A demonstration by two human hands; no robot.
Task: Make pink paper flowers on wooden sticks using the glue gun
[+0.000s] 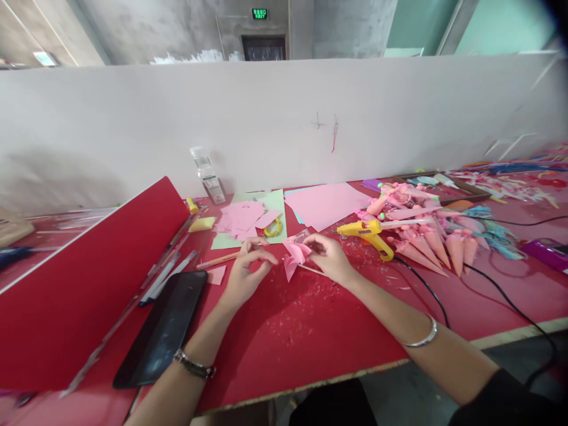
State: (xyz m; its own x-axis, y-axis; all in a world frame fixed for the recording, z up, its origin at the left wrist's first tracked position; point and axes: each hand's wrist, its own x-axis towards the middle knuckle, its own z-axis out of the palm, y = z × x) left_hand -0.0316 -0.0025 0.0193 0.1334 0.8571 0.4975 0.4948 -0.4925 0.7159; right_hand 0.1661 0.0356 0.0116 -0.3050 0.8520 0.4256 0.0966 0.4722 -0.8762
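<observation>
A folded pink paper piece (296,255), shaped like petals, is pinched in my right hand (329,258). A thin pale stick (313,270) sticks out below it, partly behind my fingers. To the left, my left hand (251,266) is raised just beside the paper with its fingers apart and nothing seen in them. Behind my hands, pink paper squares (242,218) lie in a loose pile on a light green sheet (222,239). A yellow glue gun (366,234) lies to the right of my right hand.
Pink paper cones (421,242) are heaped at the right. A dark phone or tablet (164,331) and a leaning red board (102,284) stand left. A clear bottle (208,177) is near the white partition (266,118). Black cords (510,296) cross the red table (302,349).
</observation>
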